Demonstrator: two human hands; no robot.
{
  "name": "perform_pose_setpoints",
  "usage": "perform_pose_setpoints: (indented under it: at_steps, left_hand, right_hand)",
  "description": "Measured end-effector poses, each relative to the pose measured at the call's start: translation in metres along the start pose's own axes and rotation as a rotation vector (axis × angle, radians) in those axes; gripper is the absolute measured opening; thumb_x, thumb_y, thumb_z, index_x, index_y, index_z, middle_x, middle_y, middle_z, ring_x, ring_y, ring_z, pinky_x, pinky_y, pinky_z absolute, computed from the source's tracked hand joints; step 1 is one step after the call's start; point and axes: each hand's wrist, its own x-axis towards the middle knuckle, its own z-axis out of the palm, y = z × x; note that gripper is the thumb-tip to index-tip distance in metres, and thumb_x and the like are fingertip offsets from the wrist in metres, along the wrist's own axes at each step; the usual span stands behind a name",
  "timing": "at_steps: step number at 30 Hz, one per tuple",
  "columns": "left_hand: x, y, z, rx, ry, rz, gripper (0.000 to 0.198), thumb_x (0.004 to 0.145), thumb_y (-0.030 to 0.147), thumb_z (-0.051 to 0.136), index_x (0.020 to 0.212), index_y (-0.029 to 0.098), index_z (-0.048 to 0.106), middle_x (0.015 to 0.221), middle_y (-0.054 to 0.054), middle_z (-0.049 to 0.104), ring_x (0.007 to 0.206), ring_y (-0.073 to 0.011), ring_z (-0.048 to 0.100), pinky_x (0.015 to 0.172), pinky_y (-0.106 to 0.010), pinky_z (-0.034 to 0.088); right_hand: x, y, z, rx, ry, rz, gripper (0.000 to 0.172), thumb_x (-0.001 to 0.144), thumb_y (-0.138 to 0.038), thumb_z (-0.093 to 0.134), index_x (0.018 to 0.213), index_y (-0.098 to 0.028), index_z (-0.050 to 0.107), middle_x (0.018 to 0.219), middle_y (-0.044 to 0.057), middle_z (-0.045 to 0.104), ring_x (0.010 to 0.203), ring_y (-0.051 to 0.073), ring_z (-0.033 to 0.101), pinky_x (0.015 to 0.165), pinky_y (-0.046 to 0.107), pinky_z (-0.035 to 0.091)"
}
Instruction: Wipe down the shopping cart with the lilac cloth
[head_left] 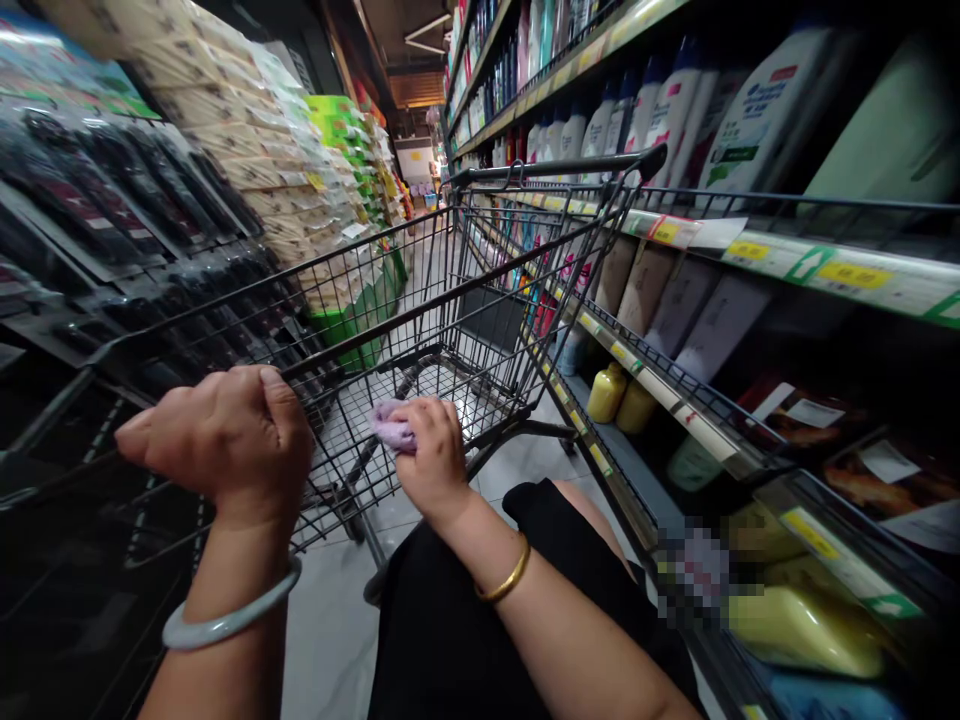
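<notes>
A black wire shopping cart (480,300) stands in front of me, tilted across the view. My left hand (225,435) is closed in a fist around the near top rail of the cart, with a pale bangle on the wrist. Lower and to the right, my right hand (435,450) grips a bunched lilac cloth (393,427) against the near wire side of the cart. The fingers of this hand are curled over the cloth, hiding part of it. A gold-coloured bangle circles the right wrist.
Shelves (840,270) of shampoo bottles (772,110) run close along the right, with yellow bottles (607,392) lower down. Packaged black goods (135,190) hang at left, beside tall stacks of tan packs (225,110). A tiled aisle (431,250) leads away behind the cart.
</notes>
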Motion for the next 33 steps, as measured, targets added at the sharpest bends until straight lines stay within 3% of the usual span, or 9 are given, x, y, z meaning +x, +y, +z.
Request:
perform_pose_setpoints:
  at_steps: [4,6,12,14,21,23,28,30,33]
  left_hand:
    - [0.003,0.000,0.004,0.001,0.009,0.000,0.026,0.095,0.041,0.050,0.074,0.026,0.043,0.073,-0.005,0.049,0.078,-0.0274,0.043,0.082,-0.046,0.024]
    - [0.003,0.000,0.008,0.012,0.025,-0.001,0.027,0.096,0.042,0.048,0.075,0.026,0.043,0.072,-0.004,0.049,0.076,-0.0265,0.042,0.082,-0.046,0.023]
    - [0.004,-0.003,0.010,0.040,0.022,0.017,0.024,0.098,0.041,0.046,0.079,0.027,0.048,0.075,-0.006,0.053,0.077,-0.0276,0.042,0.081,-0.046,0.023]
    - [0.004,-0.004,0.008,0.042,0.004,0.027,0.025,0.100,0.041,0.044,0.080,0.027,0.049,0.077,-0.006,0.054,0.079,-0.0279,0.043,0.081,-0.046,0.023]
    - [0.006,-0.006,0.014,0.030,0.029,0.004,0.027,0.100,0.040,0.046,0.077,0.026,0.046,0.074,-0.006,0.053,0.080,-0.0278,0.044,0.082,-0.047,0.024]
    - [0.007,-0.007,0.016,0.036,0.016,0.007,0.026,0.100,0.040,0.045,0.078,0.027,0.048,0.076,-0.006,0.054,0.081,-0.0286,0.045,0.082,-0.047,0.023]
    - [0.008,-0.011,0.018,0.008,-0.021,-0.002,0.023,0.099,0.039,0.047,0.081,0.026,0.052,0.080,-0.006,0.055,0.086,-0.0292,0.049,0.085,-0.047,0.024]
    - [0.009,-0.011,0.018,-0.017,-0.028,-0.008,0.022,0.097,0.040,0.048,0.080,0.026,0.052,0.081,-0.006,0.055,0.087,-0.0292,0.049,0.086,-0.048,0.025]
    - [0.010,-0.011,0.020,-0.040,-0.037,0.004,0.024,0.098,0.041,0.045,0.081,0.027,0.052,0.083,-0.007,0.056,0.090,-0.0299,0.049,0.088,-0.048,0.025]
  right_hand:
    - [0.020,0.020,-0.020,-0.010,0.229,0.158,0.037,0.076,0.000,0.061,0.103,-0.023,0.070,0.116,0.008,0.069,0.114,0.026,0.061,0.103,0.040,0.052]
    - [0.018,0.021,-0.019,-0.041,0.235,0.217,0.037,0.077,0.001,0.060,0.103,-0.023,0.069,0.117,0.009,0.069,0.113,0.026,0.060,0.104,0.041,0.052]
    - [-0.018,-0.005,0.019,-0.026,-0.210,0.054,0.046,0.077,-0.003,0.064,0.116,-0.024,0.074,0.125,0.008,0.071,0.119,0.027,0.059,0.106,0.040,0.054]
    - [-0.016,-0.002,0.020,0.007,-0.266,0.009,0.044,0.077,-0.003,0.064,0.114,-0.024,0.075,0.121,0.006,0.073,0.116,0.026,0.060,0.104,0.038,0.054]
    - [0.012,0.028,-0.008,-0.055,0.135,0.211,0.032,0.080,-0.001,0.062,0.102,-0.022,0.072,0.112,0.008,0.072,0.111,0.025,0.062,0.104,0.040,0.053]
    - [0.002,0.024,0.000,-0.076,0.074,0.201,0.036,0.079,-0.001,0.062,0.105,-0.023,0.073,0.116,0.009,0.071,0.113,0.026,0.062,0.105,0.041,0.053]
    - [-0.022,0.012,0.023,-0.048,-0.261,0.012,0.052,0.075,-0.002,0.063,0.120,-0.025,0.076,0.125,0.008,0.071,0.121,0.026,0.060,0.108,0.040,0.054]
    - [-0.015,0.017,0.019,-0.054,-0.221,0.038,0.050,0.077,-0.001,0.061,0.118,-0.023,0.077,0.123,0.009,0.071,0.120,0.026,0.060,0.109,0.040,0.054]
    - [0.001,0.029,0.006,-0.068,-0.023,0.171,0.044,0.079,0.001,0.058,0.112,-0.021,0.077,0.122,0.011,0.071,0.120,0.026,0.061,0.111,0.042,0.054]
